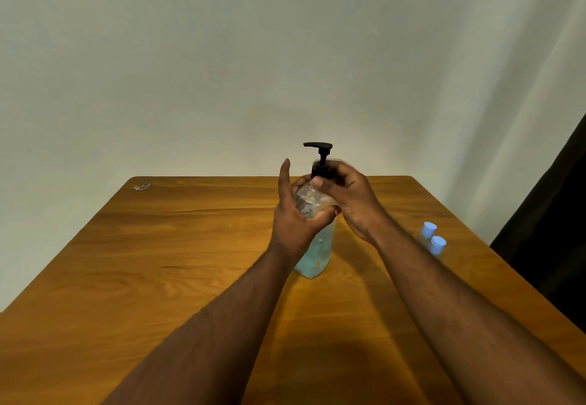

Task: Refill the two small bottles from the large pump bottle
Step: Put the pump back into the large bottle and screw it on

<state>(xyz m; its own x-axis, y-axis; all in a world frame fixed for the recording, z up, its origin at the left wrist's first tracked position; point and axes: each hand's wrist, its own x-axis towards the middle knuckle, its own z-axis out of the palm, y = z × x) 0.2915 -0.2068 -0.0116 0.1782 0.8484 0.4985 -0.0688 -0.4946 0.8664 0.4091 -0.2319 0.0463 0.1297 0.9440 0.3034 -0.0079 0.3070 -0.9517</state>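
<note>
Big pump bottle (317,251): standing straight up in the middle of the frame, on the table; clear, with blue stuff in the lower part.
Pump top (319,148): black, sticking up above both hands, spout pointing to the left of the frame.
Left hand (293,214): wrapped around the upper part of the big pump bottle from the left side; thumb across the front, pointer finger sticking straight up and not touching; other fingers curled behind the bottle.
Right hand (347,194): on the black collar just below the pump top, fingers closed around it from the right side; a bit blurry.
Two small bottles (432,241): at the right of the frame, near the right edge of the table, side by side and touching or almost touching; light blue caps on; partly hidden behind the right arm; well apart from the big pump bottle.
Table (158,278): brown wood, filling the lower half of the frame.
Wall (222,56): plain and pale, filling the upper half.
Small scrap (141,186): tiny thing at the far left corner of the table, too small to tell what.
Dark cloth (558,214): at the right edge of the frame.
</note>
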